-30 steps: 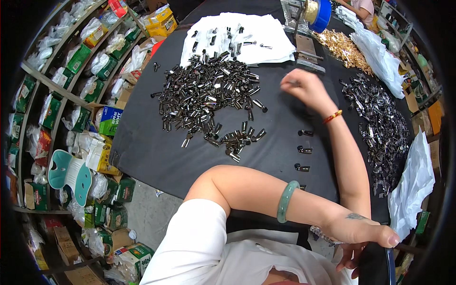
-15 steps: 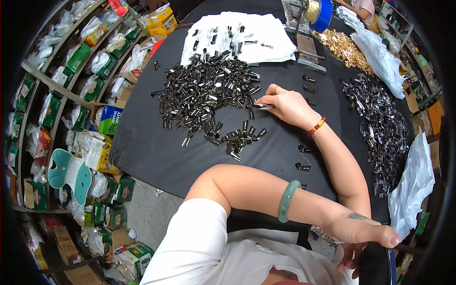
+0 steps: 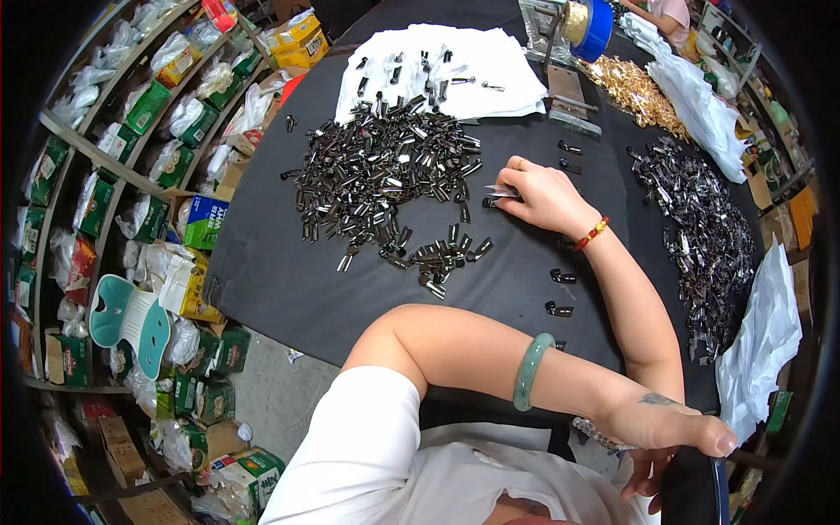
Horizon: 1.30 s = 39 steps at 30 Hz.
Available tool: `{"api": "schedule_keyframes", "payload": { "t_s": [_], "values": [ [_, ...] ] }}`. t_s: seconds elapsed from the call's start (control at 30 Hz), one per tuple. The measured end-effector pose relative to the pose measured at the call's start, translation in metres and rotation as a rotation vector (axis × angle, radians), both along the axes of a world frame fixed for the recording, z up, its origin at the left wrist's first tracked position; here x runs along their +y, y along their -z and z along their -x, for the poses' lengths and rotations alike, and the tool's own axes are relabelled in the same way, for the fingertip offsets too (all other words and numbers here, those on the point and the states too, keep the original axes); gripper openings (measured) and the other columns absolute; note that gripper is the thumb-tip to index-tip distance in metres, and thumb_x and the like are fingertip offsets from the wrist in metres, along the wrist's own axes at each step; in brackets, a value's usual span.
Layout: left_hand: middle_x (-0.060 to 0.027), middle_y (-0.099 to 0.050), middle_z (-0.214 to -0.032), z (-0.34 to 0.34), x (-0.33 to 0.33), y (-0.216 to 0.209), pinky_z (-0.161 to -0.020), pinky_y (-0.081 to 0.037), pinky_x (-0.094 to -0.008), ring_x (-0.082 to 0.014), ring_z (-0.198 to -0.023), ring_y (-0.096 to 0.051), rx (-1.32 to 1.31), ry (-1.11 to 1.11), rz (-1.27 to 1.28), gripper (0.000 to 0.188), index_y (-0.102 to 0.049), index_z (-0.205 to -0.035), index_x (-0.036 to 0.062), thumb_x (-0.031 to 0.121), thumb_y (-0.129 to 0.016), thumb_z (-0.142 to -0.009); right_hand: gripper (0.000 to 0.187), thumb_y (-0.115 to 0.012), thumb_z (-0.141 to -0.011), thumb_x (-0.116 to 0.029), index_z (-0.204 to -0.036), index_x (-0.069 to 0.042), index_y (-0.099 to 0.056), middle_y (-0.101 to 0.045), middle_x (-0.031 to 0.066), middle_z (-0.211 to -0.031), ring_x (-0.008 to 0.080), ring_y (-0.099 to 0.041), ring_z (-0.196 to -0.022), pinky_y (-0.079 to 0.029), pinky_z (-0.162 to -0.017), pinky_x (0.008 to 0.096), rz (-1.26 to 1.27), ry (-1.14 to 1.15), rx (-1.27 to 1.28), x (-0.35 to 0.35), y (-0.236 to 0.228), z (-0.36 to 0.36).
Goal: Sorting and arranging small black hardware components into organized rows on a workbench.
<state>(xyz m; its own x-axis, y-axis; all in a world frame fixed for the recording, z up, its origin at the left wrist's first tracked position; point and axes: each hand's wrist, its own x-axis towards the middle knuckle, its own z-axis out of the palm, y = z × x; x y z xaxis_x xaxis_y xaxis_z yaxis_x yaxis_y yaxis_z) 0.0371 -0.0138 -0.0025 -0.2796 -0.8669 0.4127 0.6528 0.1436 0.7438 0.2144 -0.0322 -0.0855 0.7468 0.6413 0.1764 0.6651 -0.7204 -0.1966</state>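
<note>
A large heap of shiny black zipper sliders with pulls (image 3: 385,171) lies on the black-covered table (image 3: 289,280). Just right of it, my right hand (image 3: 535,194) pinches thin, pointed metal that looks like tweezers (image 3: 501,190). One black slider (image 3: 489,202) is at the hand's fingertips; whether it is gripped or lies on the cloth I cannot tell. My left arm, with a green bangle (image 3: 532,372), crosses in front of me. At the lower right my left hand (image 3: 669,429) is closed on a dark flat slab like a phone (image 3: 696,486).
Single sliders (image 3: 560,309) lie spaced in a column near my right forearm. Another black heap (image 3: 700,236) and gold-coloured pieces (image 3: 634,92) are on the right. White sheeting (image 3: 446,61) lies at the back. Shelves of boxes (image 3: 144,105) line the left; a person (image 3: 669,17) sits far right.
My right hand has shifted slightly right, away from the big heap, and a black slider now shows at its fingertips. My left hand has kept its place.
</note>
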Motion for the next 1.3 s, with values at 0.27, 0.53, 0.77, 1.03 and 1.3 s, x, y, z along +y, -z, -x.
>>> {"api": "schedule_keyframes", "payload": {
  "t_s": [0.27,0.53,0.77,1.03,1.3],
  "values": [
    [-0.0202,-0.059,-0.068,0.0018,0.0009,-0.0003,-0.046,-0.048,-0.0324,-0.0225,-0.050,-0.049,0.008,-0.015,-0.005,0.078,-0.060,-0.077,-0.0048,0.068,-0.033,-0.076,0.014,-0.063,-0.075,-0.015,-0.081,-0.005,-0.055,-0.054,0.0060,-0.085,0.0260,-0.056,-0.064,-0.046,-0.061,0.0349,-0.014,-0.033,0.041,0.0022,0.0007,0.0009],
    [-0.0193,-0.059,-0.066,0.0047,-0.0015,0.0008,-0.047,-0.048,-0.0326,-0.0221,-0.049,-0.049,0.011,-0.021,0.004,0.078,-0.061,-0.076,-0.0040,0.069,-0.033,-0.075,0.013,-0.063,-0.074,-0.013,-0.080,-0.005,-0.054,-0.055,0.0052,-0.082,0.0251,-0.055,-0.063,-0.046,-0.061,0.0348,-0.025,-0.048,0.042,0.0017,0.0003,0.0021],
    [-0.0183,-0.059,-0.064,0.0052,-0.0021,0.0019,-0.047,-0.048,-0.0328,-0.0217,-0.049,-0.049,0.014,-0.027,0.015,0.078,-0.063,-0.075,-0.0030,0.069,-0.032,-0.075,0.012,-0.063,-0.076,-0.014,-0.080,-0.006,-0.055,-0.055,0.0050,-0.083,0.0247,-0.056,-0.064,-0.046,-0.060,0.0347,-0.044,-0.053,0.031,0.0013,0.0013,0.0015],
    [-0.0077,-0.053,-0.058,0.0047,-0.0022,0.0032,-0.044,-0.043,-0.0227,-0.0157,-0.043,-0.051,0.060,0.042,0.059,0.067,-0.057,-0.078,0.0034,0.063,-0.027,-0.084,0.012,-0.061,-0.079,-0.016,-0.084,-0.006,-0.057,-0.056,0.0041,-0.084,0.0240,-0.057,-0.065,-0.045,-0.061,0.0335,-0.053,-0.021,0.035,0.0005,0.0057,-0.0022],
    [-0.0080,-0.052,-0.057,0.0062,-0.0045,0.0053,-0.043,-0.042,-0.0225,-0.0161,-0.042,-0.050,0.063,0.020,0.072,0.068,-0.057,-0.079,0.0029,0.064,-0.028,-0.084,0.012,-0.060,-0.080,-0.019,-0.086,-0.008,-0.058,-0.056,0.0049,-0.086,0.0251,-0.059,-0.067,-0.048,-0.062,0.0353,-0.134,0.006,-0.010,0.0014,0.0057,-0.0014]
  ]
}}
